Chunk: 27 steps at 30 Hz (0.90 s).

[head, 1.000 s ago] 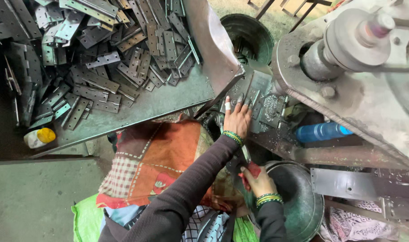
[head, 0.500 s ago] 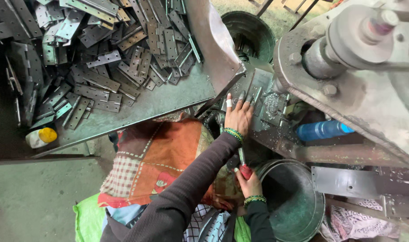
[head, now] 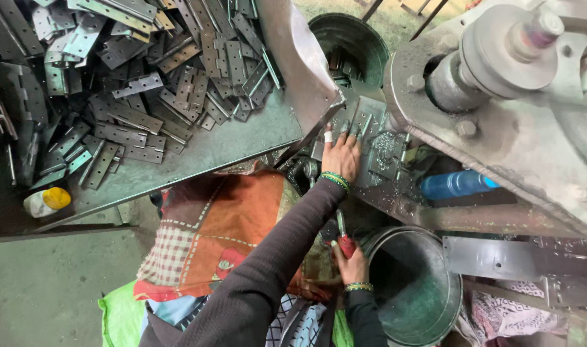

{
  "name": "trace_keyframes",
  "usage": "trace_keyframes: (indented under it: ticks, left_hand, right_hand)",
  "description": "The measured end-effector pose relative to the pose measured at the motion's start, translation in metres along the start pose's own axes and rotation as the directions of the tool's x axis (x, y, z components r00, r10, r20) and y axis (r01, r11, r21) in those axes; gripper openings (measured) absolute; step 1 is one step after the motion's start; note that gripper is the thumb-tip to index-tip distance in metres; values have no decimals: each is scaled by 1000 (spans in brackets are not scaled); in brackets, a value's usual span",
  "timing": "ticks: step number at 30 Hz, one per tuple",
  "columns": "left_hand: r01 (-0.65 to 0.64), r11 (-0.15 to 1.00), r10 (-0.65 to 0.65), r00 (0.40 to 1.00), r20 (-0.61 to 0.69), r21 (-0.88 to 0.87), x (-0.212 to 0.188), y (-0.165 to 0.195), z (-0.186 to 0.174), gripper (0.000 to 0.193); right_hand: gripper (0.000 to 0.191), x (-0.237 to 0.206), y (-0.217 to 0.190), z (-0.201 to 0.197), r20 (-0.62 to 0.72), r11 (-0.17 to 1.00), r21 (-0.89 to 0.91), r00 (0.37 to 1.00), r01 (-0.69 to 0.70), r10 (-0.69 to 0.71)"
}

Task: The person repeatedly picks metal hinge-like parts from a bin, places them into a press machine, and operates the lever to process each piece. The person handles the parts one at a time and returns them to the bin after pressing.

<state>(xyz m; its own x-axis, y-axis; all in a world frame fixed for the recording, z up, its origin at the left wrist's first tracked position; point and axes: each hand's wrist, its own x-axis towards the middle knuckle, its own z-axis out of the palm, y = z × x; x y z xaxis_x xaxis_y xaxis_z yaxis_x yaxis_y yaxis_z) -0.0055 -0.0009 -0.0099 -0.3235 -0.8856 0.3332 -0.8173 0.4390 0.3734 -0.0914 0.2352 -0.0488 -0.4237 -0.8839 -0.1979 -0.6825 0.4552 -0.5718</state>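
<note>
Right now the left hand (head: 342,156) lies flat on the grey metal plate (head: 378,142) under the press, fingers (head: 328,135) spread and released, pointing far toward the machine, with the plate's long side running near-to-far beneath them. Nearer, the right hand (head: 352,265) is clenched around a red-handled tool (head: 343,239) whose shaft points far toward the left wrist, just left of the round metal bucket (head: 417,283). Of the two, the left hand is the nearer to the plate, while the heap of hinge plates (head: 139,83) on the desk (head: 229,144) lies well apart to the left.
</note>
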Motion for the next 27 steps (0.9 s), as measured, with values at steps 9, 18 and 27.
trace_keyframes:
  ticks: [9,18,27]
  left_hand:
    - [16,996,-17,1000,-10,-89,3,-7,7,40]
    - [5,992,-21,991,-129,-124,23,-3,27,40]
    - [-116,993,117,992,-37,32,-18,-10,-12,46]
  right_hand:
    - [66,9,-18,-60,471,986,-3,870,-164,146]
    - [67,8,20,16,0,997,-39,998,-67,67]
    - [63,-3,1,-17,221,931,-29,906,-364,361]
